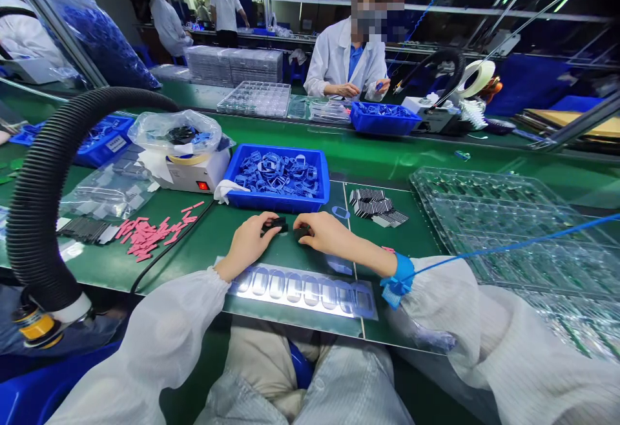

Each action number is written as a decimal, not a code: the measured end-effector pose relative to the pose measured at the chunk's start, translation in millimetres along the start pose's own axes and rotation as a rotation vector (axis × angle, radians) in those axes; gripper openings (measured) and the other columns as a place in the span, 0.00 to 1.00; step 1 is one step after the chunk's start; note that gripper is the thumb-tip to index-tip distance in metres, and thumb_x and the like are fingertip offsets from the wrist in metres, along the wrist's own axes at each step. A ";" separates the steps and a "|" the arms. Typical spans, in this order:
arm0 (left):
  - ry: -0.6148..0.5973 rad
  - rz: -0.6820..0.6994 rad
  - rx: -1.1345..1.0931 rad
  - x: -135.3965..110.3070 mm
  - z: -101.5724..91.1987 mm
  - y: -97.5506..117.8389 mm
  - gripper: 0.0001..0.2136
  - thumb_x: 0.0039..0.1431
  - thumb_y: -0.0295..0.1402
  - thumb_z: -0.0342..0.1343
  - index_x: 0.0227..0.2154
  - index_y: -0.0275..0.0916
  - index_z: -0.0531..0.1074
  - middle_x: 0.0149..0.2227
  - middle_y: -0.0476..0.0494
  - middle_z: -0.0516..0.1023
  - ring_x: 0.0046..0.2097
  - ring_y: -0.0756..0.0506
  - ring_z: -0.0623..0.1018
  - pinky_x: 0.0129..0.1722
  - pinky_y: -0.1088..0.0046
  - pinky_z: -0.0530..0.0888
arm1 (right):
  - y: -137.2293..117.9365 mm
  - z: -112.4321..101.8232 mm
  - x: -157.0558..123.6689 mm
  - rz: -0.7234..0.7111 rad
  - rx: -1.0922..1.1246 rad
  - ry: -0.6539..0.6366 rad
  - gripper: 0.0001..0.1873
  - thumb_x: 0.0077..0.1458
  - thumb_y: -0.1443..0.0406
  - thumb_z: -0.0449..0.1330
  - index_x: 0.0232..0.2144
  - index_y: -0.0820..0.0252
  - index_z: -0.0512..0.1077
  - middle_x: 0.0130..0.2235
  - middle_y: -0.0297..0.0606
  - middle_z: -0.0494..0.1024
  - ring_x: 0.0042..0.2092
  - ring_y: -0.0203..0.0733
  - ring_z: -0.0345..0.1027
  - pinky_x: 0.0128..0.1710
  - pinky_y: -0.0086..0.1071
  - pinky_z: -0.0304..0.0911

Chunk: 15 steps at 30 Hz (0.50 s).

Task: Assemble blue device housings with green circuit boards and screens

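Between the thumb and fingers of my left hand (pixel 249 241) is a small black rectangular piece (pixel 277 223); its exact kind is unclear. My right hand (pixel 322 230), close beside it, pinches another small dark piece (pixel 302 233), partly hidden by the fingers. The two pieces look slightly apart. Below both hands lies a clear strip (pixel 295 288) with a row of rounded rectangular shapes. A blue bin (pixel 278 205) filled with small blue plastic frames (pixel 276 174) stands just beyond my hands. One flat blue frame-shaped piece (pixel 341 212) rests right of the bin.
Pink strips (pixel 148 238) and dark strips (pixel 87 230) lie left. Black-and-white striped pieces (pixel 375 205) lie right, near stacked clear trays (pixel 498 225). A black hose (pixel 36 173) arches at left beside a white box (pixel 198 173). A co-worker (pixel 346 63) sits opposite.
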<state>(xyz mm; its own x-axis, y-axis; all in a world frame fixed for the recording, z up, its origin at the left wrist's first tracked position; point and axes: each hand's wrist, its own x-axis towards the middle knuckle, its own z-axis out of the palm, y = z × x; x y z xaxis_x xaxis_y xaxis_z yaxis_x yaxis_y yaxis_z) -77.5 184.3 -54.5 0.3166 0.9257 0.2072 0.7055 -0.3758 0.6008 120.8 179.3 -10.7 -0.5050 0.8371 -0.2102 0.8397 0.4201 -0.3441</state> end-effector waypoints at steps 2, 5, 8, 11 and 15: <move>-0.005 0.000 -0.043 2.7 1.4 -1.4 0.10 0.58 0.34 0.54 0.42 0.41 0.72 0.37 0.44 0.81 0.40 0.44 0.80 0.36 0.70 0.77 | -3.2 -3.5 -1.4 0.017 -0.067 0.030 0.14 0.60 0.61 0.57 0.46 0.62 0.68 0.45 0.39 0.73 0.43 0.41 0.70 0.42 0.41 0.68; -0.014 0.002 -0.085 5.0 1.9 -0.9 0.10 0.58 0.34 0.54 0.43 0.41 0.72 0.36 0.45 0.82 0.38 0.45 0.80 0.34 0.71 0.76 | -10.6 -5.6 0.3 -0.014 -0.141 0.025 0.12 0.60 0.61 0.57 0.44 0.63 0.69 0.44 0.39 0.74 0.43 0.41 0.70 0.43 0.41 0.68; -0.023 -0.001 -0.103 4.5 1.5 1.2 0.11 0.58 0.33 0.55 0.43 0.40 0.72 0.35 0.45 0.82 0.37 0.46 0.80 0.34 0.70 0.76 | -17.1 -5.8 4.7 -0.059 -0.189 0.015 0.12 0.60 0.62 0.57 0.43 0.63 0.70 0.45 0.39 0.74 0.44 0.41 0.70 0.44 0.41 0.68; -0.029 -0.002 -0.115 3.5 2.0 1.5 0.11 0.57 0.31 0.56 0.44 0.38 0.72 0.35 0.45 0.81 0.37 0.45 0.80 0.35 0.68 0.76 | -19.2 -5.9 8.0 -0.075 -0.216 0.015 0.11 0.60 0.62 0.57 0.43 0.62 0.70 0.45 0.39 0.74 0.44 0.41 0.70 0.43 0.41 0.68; -0.028 -0.004 -0.124 3.4 4.2 -1.4 0.12 0.58 0.32 0.56 0.44 0.37 0.72 0.35 0.44 0.81 0.37 0.45 0.79 0.36 0.66 0.76 | -16.1 -5.8 8.5 -0.073 -0.223 0.004 0.11 0.60 0.62 0.56 0.43 0.62 0.70 0.44 0.39 0.74 0.43 0.40 0.71 0.43 0.40 0.68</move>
<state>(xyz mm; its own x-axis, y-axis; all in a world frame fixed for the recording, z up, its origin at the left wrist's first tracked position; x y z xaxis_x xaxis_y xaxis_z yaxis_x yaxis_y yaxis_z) -74.7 187.8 -57.8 0.3323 0.9250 0.1841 0.6239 -0.3620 0.6926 104.2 181.6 -1.6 -0.5657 0.8028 -0.1883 0.8245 0.5463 -0.1476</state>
